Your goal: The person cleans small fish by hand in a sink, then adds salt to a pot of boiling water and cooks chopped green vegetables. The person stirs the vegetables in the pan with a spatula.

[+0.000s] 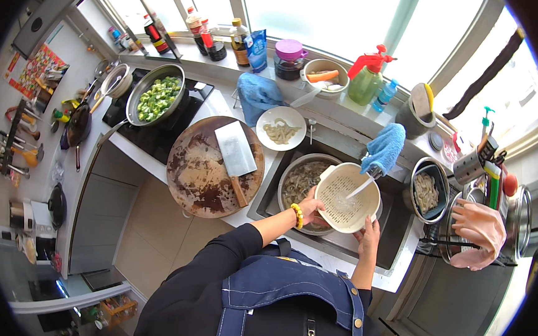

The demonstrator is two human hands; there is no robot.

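Note:
Both hands hold a cream plastic colander over the sink, under a stream of running water. My left hand grips its left rim, and a yellow bead bracelet circles that wrist. On the opposite side, my right hand has its fingers at the lower right rim. Water splashes on the slotted bottom, where no food shows. Partly hidden beneath the colander, a metal basin in the sink holds greyish pieces in water, possibly shrimp shells. A blue cloth hangs over the faucet.
Left of the sink, a cleaver lies on a round wooden chopping board. A white plate holds peeled shrimp. Cut green vegetables fill a pan on the stove. At right stand a pot with pale food and a rack with pink gloves.

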